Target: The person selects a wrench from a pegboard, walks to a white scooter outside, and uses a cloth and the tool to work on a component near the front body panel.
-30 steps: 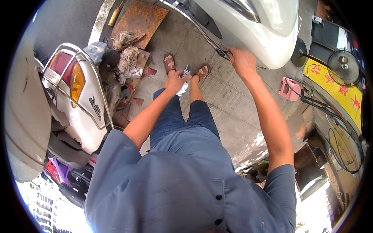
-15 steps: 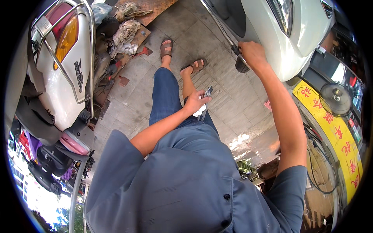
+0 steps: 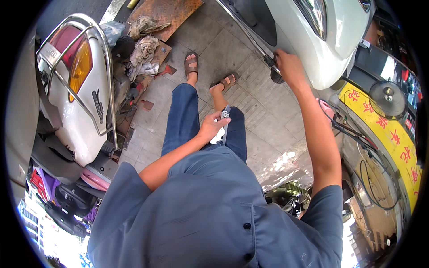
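My left hand [image 3: 212,128] hangs in front of my thigh, closed around a small metal tool [image 3: 225,117] together with a white cloth [image 3: 216,136]. My right hand [image 3: 288,67] is stretched out and grips the dark end of a metal bar [image 3: 270,60] on the white scooter [image 3: 321,33] ahead at the right. I wear blue jeans and brown sandals [image 3: 191,63] on the grey paved ground [image 3: 263,111].
A second white scooter [image 3: 76,85] with a red and orange tail light and chrome rack stands at the left. Dirty rags [image 3: 145,49] and a rusty metal plate [image 3: 167,11] lie ahead. A yellow sign [image 3: 393,143], cables and a round fan [image 3: 386,96] fill the right side.
The view has tilted down and closer. My left hand with the tool has dropped from out in front to beside my thigh. My right hand stays on the scooter's bar.
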Demonstrator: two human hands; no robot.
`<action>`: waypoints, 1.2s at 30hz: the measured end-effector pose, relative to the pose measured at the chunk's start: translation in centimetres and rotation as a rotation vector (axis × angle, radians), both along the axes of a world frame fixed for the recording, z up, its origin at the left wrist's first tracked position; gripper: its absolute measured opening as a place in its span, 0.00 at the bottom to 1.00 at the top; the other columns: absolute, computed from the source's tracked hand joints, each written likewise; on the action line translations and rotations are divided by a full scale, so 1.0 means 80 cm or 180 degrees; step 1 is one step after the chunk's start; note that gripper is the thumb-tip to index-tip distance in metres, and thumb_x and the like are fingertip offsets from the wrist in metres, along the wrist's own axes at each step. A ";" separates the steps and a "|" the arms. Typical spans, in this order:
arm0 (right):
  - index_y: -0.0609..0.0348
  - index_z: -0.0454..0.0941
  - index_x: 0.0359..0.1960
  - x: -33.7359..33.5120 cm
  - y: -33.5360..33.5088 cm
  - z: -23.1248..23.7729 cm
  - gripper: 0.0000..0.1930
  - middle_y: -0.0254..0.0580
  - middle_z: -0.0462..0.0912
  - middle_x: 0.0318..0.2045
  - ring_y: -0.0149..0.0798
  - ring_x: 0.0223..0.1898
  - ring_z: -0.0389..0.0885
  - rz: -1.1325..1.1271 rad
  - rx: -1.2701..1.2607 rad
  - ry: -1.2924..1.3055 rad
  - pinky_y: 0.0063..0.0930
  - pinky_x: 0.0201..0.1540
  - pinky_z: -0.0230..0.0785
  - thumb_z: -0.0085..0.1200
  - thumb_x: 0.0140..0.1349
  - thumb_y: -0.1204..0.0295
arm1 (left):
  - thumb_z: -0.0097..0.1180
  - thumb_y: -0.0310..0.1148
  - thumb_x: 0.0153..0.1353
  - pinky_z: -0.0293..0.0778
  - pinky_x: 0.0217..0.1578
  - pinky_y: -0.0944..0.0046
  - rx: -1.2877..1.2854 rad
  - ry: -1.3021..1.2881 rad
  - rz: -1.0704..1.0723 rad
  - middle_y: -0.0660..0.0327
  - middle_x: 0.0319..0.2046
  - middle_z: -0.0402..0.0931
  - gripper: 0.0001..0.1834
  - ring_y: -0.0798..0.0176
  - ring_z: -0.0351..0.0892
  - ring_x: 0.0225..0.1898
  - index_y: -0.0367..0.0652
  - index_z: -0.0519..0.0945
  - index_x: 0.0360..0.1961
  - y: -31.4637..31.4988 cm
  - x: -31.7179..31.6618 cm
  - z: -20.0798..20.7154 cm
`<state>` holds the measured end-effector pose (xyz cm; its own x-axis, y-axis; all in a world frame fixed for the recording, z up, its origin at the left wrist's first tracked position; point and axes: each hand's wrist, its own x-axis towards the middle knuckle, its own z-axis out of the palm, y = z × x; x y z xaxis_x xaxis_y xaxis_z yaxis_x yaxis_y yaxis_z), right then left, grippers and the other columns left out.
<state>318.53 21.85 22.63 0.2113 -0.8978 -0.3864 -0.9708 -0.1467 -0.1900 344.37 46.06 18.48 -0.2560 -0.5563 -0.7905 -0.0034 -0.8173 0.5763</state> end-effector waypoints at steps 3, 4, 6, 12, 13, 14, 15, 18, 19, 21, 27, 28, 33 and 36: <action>0.60 0.80 0.41 0.004 0.027 0.024 0.09 0.48 0.84 0.27 0.46 0.27 0.83 -0.1137 -0.0184 -0.1081 0.38 0.32 0.73 0.50 0.63 0.72 | 0.65 0.38 0.60 0.60 0.22 0.71 0.0234 -0.0153 0.0180 0.73 0.20 0.66 0.13 0.78 0.63 0.22 0.39 0.78 0.29 -0.003 0.021 -0.016; 0.61 0.80 0.41 0.002 0.046 0.019 0.09 0.45 0.83 0.26 0.39 0.25 0.81 -0.1777 0.0051 -0.1695 0.33 0.31 0.72 0.51 0.63 0.72 | 0.65 0.37 0.60 0.60 0.22 0.71 0.0219 -0.0162 0.0381 0.73 0.20 0.66 0.12 0.78 0.62 0.22 0.40 0.79 0.30 -0.005 0.023 -0.026; 0.63 0.79 0.41 -0.004 0.104 0.002 0.10 0.39 0.83 0.27 0.29 0.25 0.78 -0.2477 0.0691 -0.2474 0.25 0.30 0.70 0.52 0.65 0.70 | 0.64 0.37 0.60 0.60 0.22 0.70 0.0106 -0.0324 0.0390 0.72 0.20 0.67 0.11 0.78 0.62 0.22 0.39 0.79 0.31 -0.007 0.023 -0.041; 0.63 0.78 0.43 -0.054 0.152 -0.094 0.12 0.36 0.81 0.32 0.29 0.30 0.77 -0.3790 0.1418 -0.4098 0.24 0.34 0.69 0.54 0.67 0.66 | 0.64 0.37 0.58 0.63 0.23 0.64 -0.0910 -0.0884 -0.1053 0.64 0.16 0.67 0.13 0.73 0.63 0.20 0.36 0.78 0.30 -0.048 0.006 -0.104; 0.62 0.77 0.43 -0.065 0.145 -0.110 0.12 0.36 0.81 0.33 0.30 0.31 0.77 -0.4023 0.1381 -0.4621 0.24 0.34 0.69 0.54 0.67 0.65 | 0.64 0.37 0.58 0.63 0.23 0.64 -0.0962 -0.0942 -0.1196 0.63 0.16 0.68 0.13 0.72 0.64 0.20 0.37 0.78 0.31 -0.055 0.001 -0.121; 0.58 0.76 0.43 -0.073 0.140 -0.126 0.13 0.36 0.79 0.32 0.31 0.32 0.76 -0.3837 0.1352 -0.4826 0.26 0.36 0.69 0.56 0.67 0.62 | 0.64 0.37 0.58 0.64 0.23 0.63 -0.1015 -0.1000 -0.1335 0.62 0.16 0.69 0.13 0.71 0.65 0.20 0.37 0.79 0.31 -0.063 -0.004 -0.138; 0.58 0.76 0.43 -0.071 0.134 -0.138 0.13 0.36 0.79 0.32 0.32 0.32 0.75 -0.3885 0.1551 -0.5067 0.26 0.36 0.68 0.56 0.66 0.61 | 0.64 0.38 0.58 0.64 0.24 0.63 -0.1045 -0.1068 -0.1478 0.60 0.17 0.70 0.13 0.71 0.65 0.20 0.37 0.79 0.32 -0.070 -0.006 -0.161; 0.55 0.74 0.45 -0.063 0.117 -0.180 0.16 0.37 0.76 0.32 0.34 0.34 0.73 -0.3575 0.2177 -0.6176 0.30 0.36 0.66 0.57 0.65 0.58 | 0.64 0.40 0.57 0.68 0.26 0.56 -0.1239 -0.1279 -0.2182 0.52 0.19 0.74 0.14 0.56 0.74 0.21 0.39 0.79 0.33 -0.094 -0.012 -0.223; 0.57 0.74 0.47 -0.064 0.109 -0.192 0.18 0.36 0.75 0.31 0.35 0.32 0.72 -0.3293 0.2322 -0.6498 0.32 0.36 0.66 0.58 0.65 0.57 | 0.64 0.41 0.57 0.68 0.27 0.54 -0.1288 -0.1328 -0.2402 0.51 0.20 0.74 0.14 0.53 0.75 0.22 0.39 0.79 0.33 -0.099 -0.013 -0.243; 0.56 0.73 0.42 -0.055 0.093 -0.206 0.17 0.38 0.75 0.36 0.34 0.30 0.71 -0.3195 0.1882 -0.6258 0.29 0.31 0.62 0.60 0.61 0.57 | 0.64 0.41 0.55 0.70 0.29 0.50 -0.1569 -0.1221 -0.2527 0.48 0.22 0.76 0.15 0.45 0.78 0.26 0.39 0.79 0.31 -0.111 -0.014 -0.290; 0.63 0.75 0.50 -0.068 0.098 -0.254 0.17 0.51 0.79 0.40 0.39 0.30 0.79 -0.1491 0.0395 -0.5504 0.29 0.29 0.72 0.57 0.64 0.66 | 0.64 0.41 0.54 0.71 0.31 0.48 -0.2051 -0.1248 -0.2703 0.47 0.23 0.78 0.14 0.43 0.80 0.30 0.39 0.80 0.31 -0.137 -0.029 -0.424; 0.65 0.75 0.51 -0.068 0.096 -0.254 0.17 0.53 0.79 0.39 0.40 0.30 0.81 -0.1417 0.0240 -0.5331 0.27 0.28 0.74 0.57 0.64 0.69 | 0.64 0.43 0.53 0.73 0.33 0.49 -0.2048 -0.1271 -0.2787 0.47 0.26 0.80 0.15 0.44 0.81 0.33 0.41 0.82 0.33 -0.143 -0.034 -0.442; 0.66 0.75 0.51 -0.055 0.067 -0.247 0.14 0.54 0.79 0.33 0.37 0.26 0.81 -0.0103 -0.0719 -0.5577 0.27 0.25 0.77 0.52 0.64 0.81 | 0.64 0.46 0.51 0.76 0.40 0.49 -0.2089 -0.1420 -0.2838 0.49 0.31 0.82 0.18 0.44 0.82 0.37 0.45 0.84 0.38 -0.158 -0.059 -0.537; 0.66 0.69 0.50 -0.051 0.050 -0.263 0.18 0.55 0.77 0.32 0.42 0.21 0.80 0.0125 -0.1140 -0.5737 0.29 0.20 0.74 0.56 0.65 0.66 | 0.64 0.47 0.50 0.76 0.42 0.48 -0.2019 -0.1726 -0.2689 0.48 0.33 0.83 0.19 0.45 0.82 0.39 0.46 0.85 0.38 -0.163 -0.072 -0.605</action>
<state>314.44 25.82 1.56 0.1233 -0.8612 0.4931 0.3581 -0.4248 -0.8315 338.57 33.02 -29.95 -0.4467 -0.7033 -0.5530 -0.7729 -0.0079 0.6344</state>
